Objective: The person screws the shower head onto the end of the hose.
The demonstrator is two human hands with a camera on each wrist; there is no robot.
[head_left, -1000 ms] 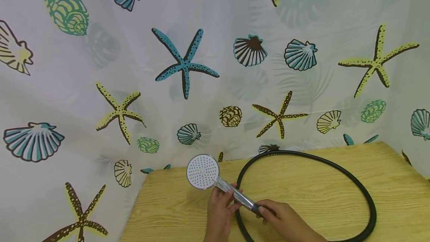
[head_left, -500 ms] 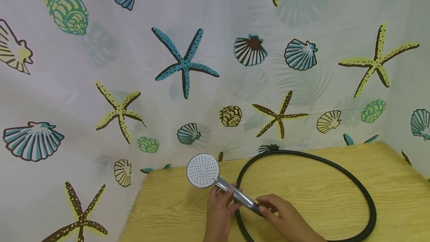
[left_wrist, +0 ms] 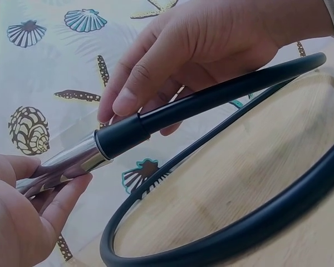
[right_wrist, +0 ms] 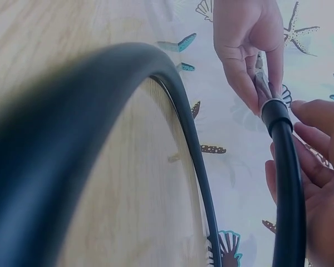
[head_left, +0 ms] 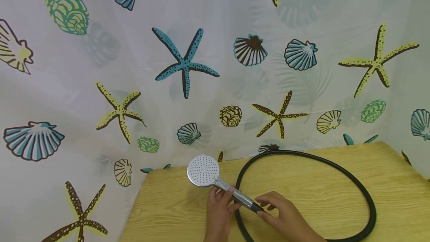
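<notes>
My left hand holds a chrome hand shower by its handle, the round white spray face toward the head camera. A black hose with a wider black collar is joined to the handle's lower end. Beside that collar is my right hand, its fingers spread and loose. Its thumb lies at or very near the collar, and contact is unclear. In the right wrist view the right hand's fingers reach behind the hose without closing round it.
The hose curves in a wide loop over the wooden table. Behind the table hangs a white curtain printed with shells and starfish; it also runs along the left and right sides.
My right hand has loosened from the collar, its fingers lifting and spreading. The shower head's spray face has tilted slightly; my left hand keeps its hold on the handle.
</notes>
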